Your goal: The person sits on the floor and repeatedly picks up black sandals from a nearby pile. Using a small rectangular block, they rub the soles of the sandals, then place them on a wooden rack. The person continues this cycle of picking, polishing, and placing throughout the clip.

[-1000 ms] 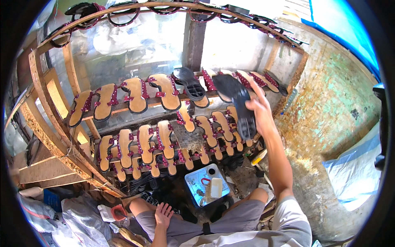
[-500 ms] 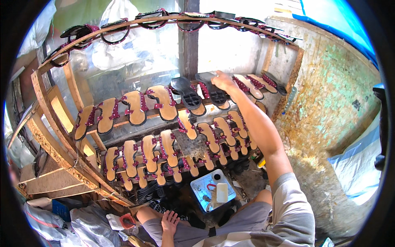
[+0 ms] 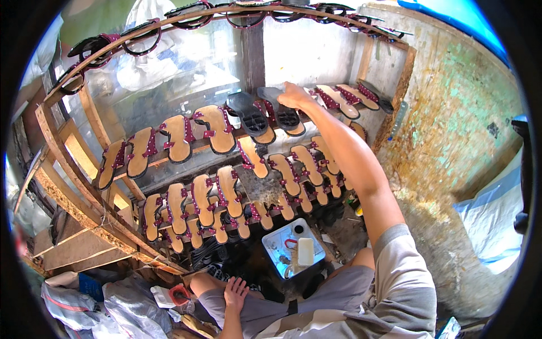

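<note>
My right arm reaches far across to the upper shelf, where my right hand [image 3: 294,96] grips the edge of a black shoe sole [image 3: 287,117]. This sole lies underside up over a tan sandal, and its far end is partly hidden by my fingers. Just left of it, a second black sole [image 3: 248,116] lies the same way on another sandal. Tan-footbed sandals [image 3: 214,131] with dark red, studded straps line the same shelf. My left hand [image 3: 236,293] rests on my left thigh, fingers spread and holding nothing.
Lower racks carry more sandals [image 3: 228,192]. Black-rimmed sandals hang over a curved wooden rail [image 3: 164,24] on top. A blue-white tray [image 3: 276,243] with a white container [image 3: 305,251] stands between my knees. Plastic bags [image 3: 132,308] lie at lower left; a stained wall [image 3: 440,141] bounds the right.
The whole view has shifted slightly, with the shelves now a little further left and higher. My right hand stays at the same black sole; my left hand stays on my thigh.
</note>
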### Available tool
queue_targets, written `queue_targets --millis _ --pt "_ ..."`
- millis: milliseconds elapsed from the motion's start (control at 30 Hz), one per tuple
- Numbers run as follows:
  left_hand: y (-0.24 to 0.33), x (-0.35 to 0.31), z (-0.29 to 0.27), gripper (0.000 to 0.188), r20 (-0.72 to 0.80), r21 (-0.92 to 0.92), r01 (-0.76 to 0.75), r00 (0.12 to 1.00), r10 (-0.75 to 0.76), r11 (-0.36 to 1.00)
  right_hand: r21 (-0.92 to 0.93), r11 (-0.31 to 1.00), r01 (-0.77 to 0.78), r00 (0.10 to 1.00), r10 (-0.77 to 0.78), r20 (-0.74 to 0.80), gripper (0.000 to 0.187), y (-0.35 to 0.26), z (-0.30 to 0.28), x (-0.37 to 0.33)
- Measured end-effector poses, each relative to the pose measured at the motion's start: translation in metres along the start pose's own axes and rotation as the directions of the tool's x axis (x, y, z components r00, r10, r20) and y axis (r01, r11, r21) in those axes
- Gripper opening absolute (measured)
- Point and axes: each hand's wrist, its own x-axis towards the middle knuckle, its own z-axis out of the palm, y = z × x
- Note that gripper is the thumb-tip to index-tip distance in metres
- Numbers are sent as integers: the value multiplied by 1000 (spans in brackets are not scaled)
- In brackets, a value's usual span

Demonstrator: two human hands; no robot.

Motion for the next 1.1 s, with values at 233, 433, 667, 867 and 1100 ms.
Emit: queue_targets --millis 233,433,667,867,1100 --pt "-2 3 -5 63 -16 14 -13 1000 13 1000 51 999 2 998 2 -64 79 11 -25 -24" --pt "5 -9 11 63 -12 15 -3 1000 3 1000 586 698 412 897 -197 -395 58 32 -19 -217" --pt "91 -70 11 51 41 -238 -201 975 216 950 617 641 -456 887 386 255 57 78 143 -440" --pt "124 -78 -167 59 -417 257 -487 723 550 835 518 771 -369 892 137 431 56 73 193 -513" --pt "-45 -27 -355 20 -632 -215 -308 767 108 927 359 873 -329 833 89 547 53 56 201 -501"
